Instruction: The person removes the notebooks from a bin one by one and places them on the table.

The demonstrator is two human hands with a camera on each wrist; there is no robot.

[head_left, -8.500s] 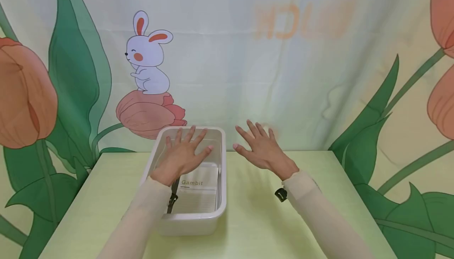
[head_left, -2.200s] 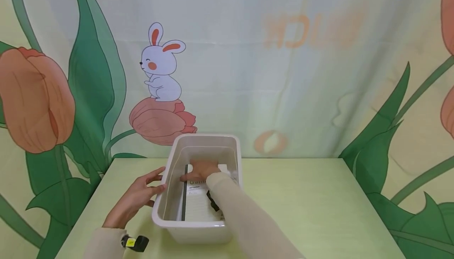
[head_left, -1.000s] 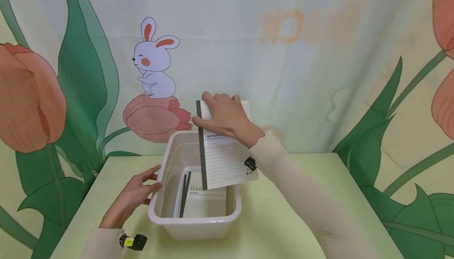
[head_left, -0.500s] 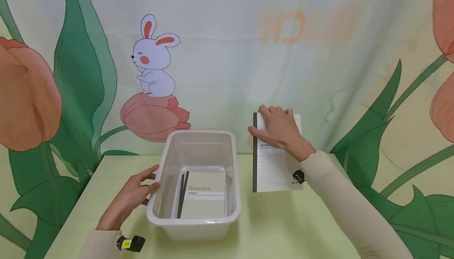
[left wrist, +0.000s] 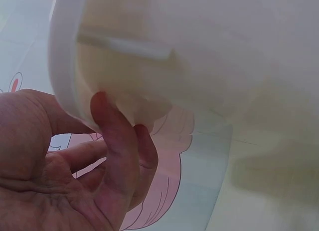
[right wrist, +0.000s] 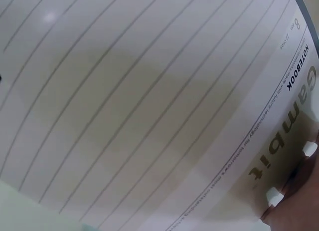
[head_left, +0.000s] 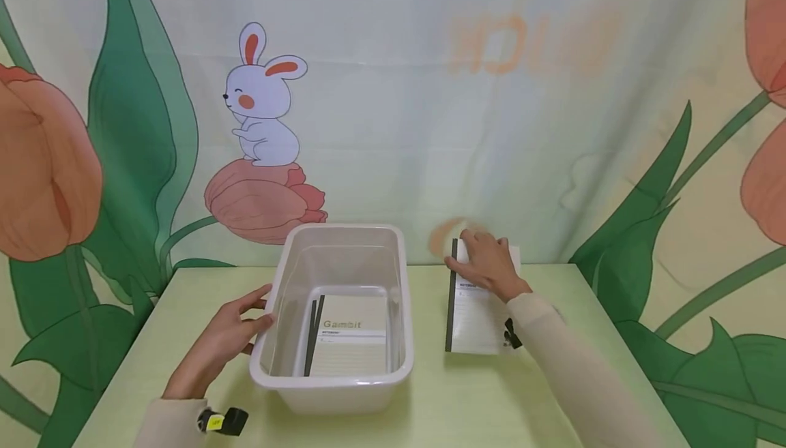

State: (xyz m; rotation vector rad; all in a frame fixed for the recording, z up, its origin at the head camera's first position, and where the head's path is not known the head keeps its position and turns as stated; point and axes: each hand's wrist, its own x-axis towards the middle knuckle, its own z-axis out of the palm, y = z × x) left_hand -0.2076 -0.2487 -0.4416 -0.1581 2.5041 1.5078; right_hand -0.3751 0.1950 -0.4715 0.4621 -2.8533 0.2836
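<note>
In the head view my right hand (head_left: 489, 265) grips a white notebook (head_left: 475, 318) with a dark spine by its upper part. The notebook tilts over the right side of the table, and its lower edge is at or just above the surface. Its ruled cover and "Gambit" print fill the right wrist view. My left hand (head_left: 224, 332) holds the left rim of a white plastic basin (head_left: 344, 382). The left wrist view shows its bent fingers (left wrist: 117, 146) against the basin's outside wall. Inside the basin lie more notebooks (head_left: 353, 349), the upper one overlapping another.
A pale green table (head_left: 442, 407) carries the basin left of centre. Behind it hangs a curtain (head_left: 381, 107) printed with tulips and a rabbit, close to the table's back edge. Black wrist cameras (head_left: 233, 422) sit on both sleeves.
My right hand has lifted the notebook out of the basin, carried it right and lowered it toward the table. My left hand has stayed at the basin's rim over the last two seconds.
</note>
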